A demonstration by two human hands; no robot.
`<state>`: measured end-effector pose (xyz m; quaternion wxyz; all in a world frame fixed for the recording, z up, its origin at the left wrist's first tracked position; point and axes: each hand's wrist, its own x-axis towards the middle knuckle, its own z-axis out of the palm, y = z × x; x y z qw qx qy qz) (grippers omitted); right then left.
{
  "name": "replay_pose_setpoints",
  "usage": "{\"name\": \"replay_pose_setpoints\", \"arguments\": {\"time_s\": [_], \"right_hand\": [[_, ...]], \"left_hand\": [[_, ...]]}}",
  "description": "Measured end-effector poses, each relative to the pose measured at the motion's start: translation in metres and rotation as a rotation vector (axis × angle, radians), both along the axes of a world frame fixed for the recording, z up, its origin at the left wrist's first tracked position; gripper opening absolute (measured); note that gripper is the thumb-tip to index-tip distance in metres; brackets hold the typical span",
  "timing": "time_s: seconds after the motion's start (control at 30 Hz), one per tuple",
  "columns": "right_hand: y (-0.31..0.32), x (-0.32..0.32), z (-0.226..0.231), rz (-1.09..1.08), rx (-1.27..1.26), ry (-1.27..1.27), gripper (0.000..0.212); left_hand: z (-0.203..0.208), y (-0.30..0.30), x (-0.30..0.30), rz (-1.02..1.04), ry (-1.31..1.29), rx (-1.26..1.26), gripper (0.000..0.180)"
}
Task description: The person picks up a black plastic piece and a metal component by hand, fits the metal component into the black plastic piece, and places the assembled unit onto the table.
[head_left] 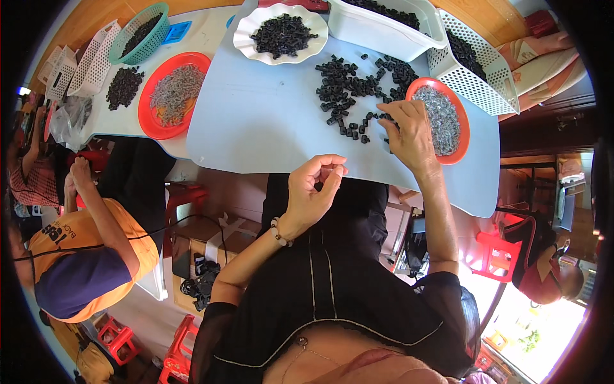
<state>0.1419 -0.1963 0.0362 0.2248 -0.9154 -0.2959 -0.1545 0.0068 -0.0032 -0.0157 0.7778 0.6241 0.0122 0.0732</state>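
Observation:
My left hand (313, 195) is raised off the near table edge, its thumb and fingertips pinched together. Whatever sits in that pinch is too small to make out. Over the table, my right hand (409, 134) reaches down among loose small black plastic pieces (339, 89). Its thumb and forefinger are apart, with black pieces showing by their tips; I see none plainly gripped. Close beside this hand stands a red-orange plate (465, 137) heaped with small clear plastic pieces (440, 118).
Behind the pieces are a white scalloped dish (241, 40), a white tub (384, 35) and a perforated white basket (476, 80), each holding black parts. A second table at left bears a red plate (146, 105) and a green basket (163, 32). Another person (96, 256) sits there.

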Motion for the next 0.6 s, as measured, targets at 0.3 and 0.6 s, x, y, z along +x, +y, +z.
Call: {"name": "replay_pose_setpoints", "arguments": {"time_s": [0.3, 0.6], "right_hand": [[0.006, 0.008, -0.008, 0.074, -0.066, -0.033, 0.019], [0.022, -0.051, 0.028, 0.218, 0.098, 0.028, 0.022]], "left_hand": [[0.007, 0.003, 0.002, -0.046, 0.059, -0.058, 0.018], [0.022, -0.002, 0.014, -0.070, 0.112, -0.175, 0.025]]}}
